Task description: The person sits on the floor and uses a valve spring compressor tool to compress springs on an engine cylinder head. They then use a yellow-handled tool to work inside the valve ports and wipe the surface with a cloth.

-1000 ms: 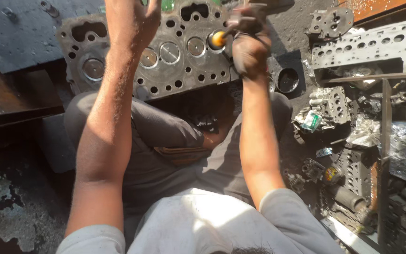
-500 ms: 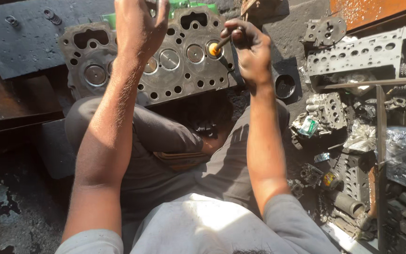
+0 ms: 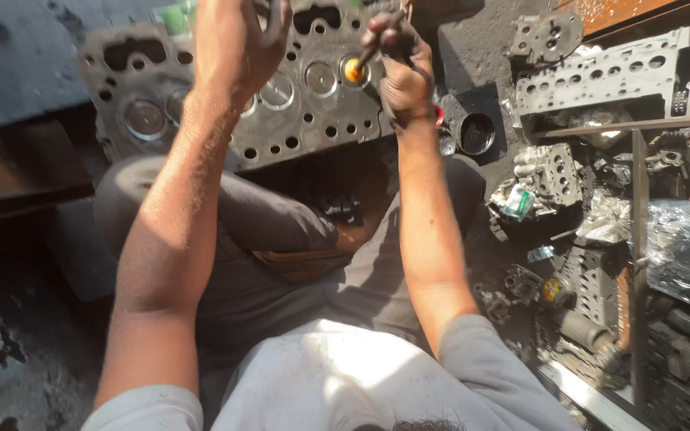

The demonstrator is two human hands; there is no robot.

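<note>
Grey cast-metal cylinder head (image 3: pixel 313 104), pitted with round ports, leans on the person's lap. The left hand (image 3: pixel 237 44) lies on it, fingers spread. The right hand (image 3: pixel 401 68) grips a thin dark stick with an orange tip (image 3: pixel 354 70) set in one port.

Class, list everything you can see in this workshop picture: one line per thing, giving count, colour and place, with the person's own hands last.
cylinder head: one, grey, propped before the knees at top centre
rod tool: one, dark, orange-yellow tip on a valve of the cylinder head
second cylinder head: one, grey, top right
round black cup: one, on the ground right of the right wrist
plastic-wrapped bundle: one, grey-blue, right edge
scattered engine parts: many, dark grey, right side
left hand: resting open on the cylinder head
right hand: gripping the rod tool
</note>
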